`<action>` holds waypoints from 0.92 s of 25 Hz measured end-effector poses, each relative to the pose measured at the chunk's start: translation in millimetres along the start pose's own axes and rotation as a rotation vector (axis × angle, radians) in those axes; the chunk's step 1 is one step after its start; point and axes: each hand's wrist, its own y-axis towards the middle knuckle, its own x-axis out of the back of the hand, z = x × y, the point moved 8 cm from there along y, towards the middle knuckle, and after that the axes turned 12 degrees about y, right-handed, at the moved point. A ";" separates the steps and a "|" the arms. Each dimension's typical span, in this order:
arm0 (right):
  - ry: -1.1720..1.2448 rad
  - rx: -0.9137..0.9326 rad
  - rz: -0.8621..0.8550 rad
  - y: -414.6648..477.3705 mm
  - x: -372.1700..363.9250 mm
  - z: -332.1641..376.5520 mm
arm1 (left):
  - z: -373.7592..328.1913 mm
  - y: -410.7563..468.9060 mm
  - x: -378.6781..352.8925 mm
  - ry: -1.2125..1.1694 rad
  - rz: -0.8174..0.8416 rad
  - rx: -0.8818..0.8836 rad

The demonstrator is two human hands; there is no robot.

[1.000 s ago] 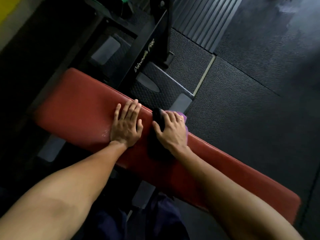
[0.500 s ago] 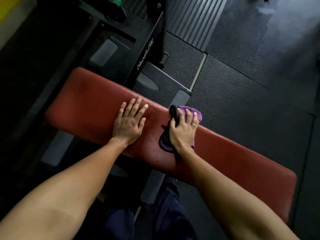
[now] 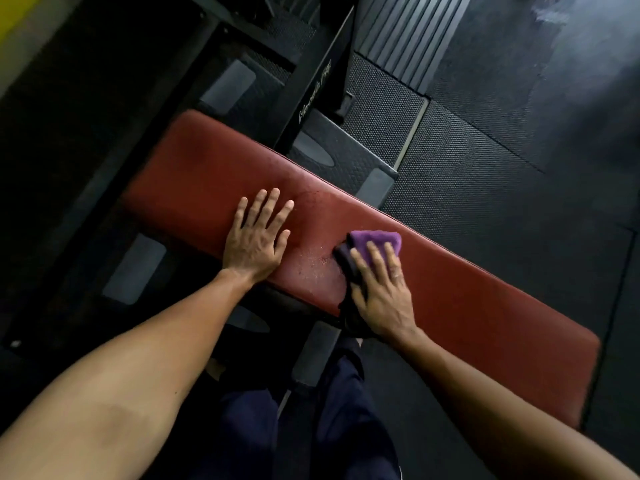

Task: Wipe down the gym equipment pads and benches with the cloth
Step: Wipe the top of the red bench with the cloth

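black upright (image 3: 311, 95) just behind red bench (image 3: 194, 181)

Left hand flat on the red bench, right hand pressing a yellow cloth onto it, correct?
No: the head view shows the cloth is purple, not yellow. The left hand lies flat on the red bench; the right hand presses the cloth onto it.

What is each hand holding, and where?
Nothing is gripped. The right hand presses flat on the purple cloth; the left hand rests on the red bench pad.
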 end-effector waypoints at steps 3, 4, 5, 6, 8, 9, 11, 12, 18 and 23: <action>0.122 -0.409 -0.114 50.4 3.0 2.4 | 0.8 -2.2 1.0 -0.012 -0.004 0.008; 0.199 -0.483 -0.112 66.3 -5.2 22.7 | 1.0 -5.2 -0.6 -0.011 -0.016 0.002; 0.250 -0.464 -0.098 79.0 -16.6 50.2 | 0.4 -9.1 -1.1 0.009 -0.042 -0.006; 0.261 -0.380 -0.092 84.9 -27.1 79.6 | 1.1 -10.4 -0.5 0.037 -0.079 -0.014; 0.207 -0.183 -0.070 66.3 -40.3 119.6 | 5.9 -12.6 1.2 0.035 -0.109 -0.027; 0.168 -0.096 -0.064 46.1 -43.7 121.4 | 7.5 -15.2 1.1 0.016 -0.094 -0.029; 0.089 0.083 -0.024 3.1 -41.7 105.8 | 9.6 -20.0 1.9 0.010 -0.067 -0.026; 0.041 0.133 0.007 -14.2 -38.0 88.7 | 11.7 -20.5 2.5 0.005 -0.058 -0.023; 0.050 -0.443 -0.049 31.1 -7.8 19.2 | 12.6 -24.2 3.4 0.000 -0.071 0.006; 0.139 -0.237 -0.001 47.2 -47.0 127.9 | 14.2 -25.2 5.7 -0.008 -0.127 -0.001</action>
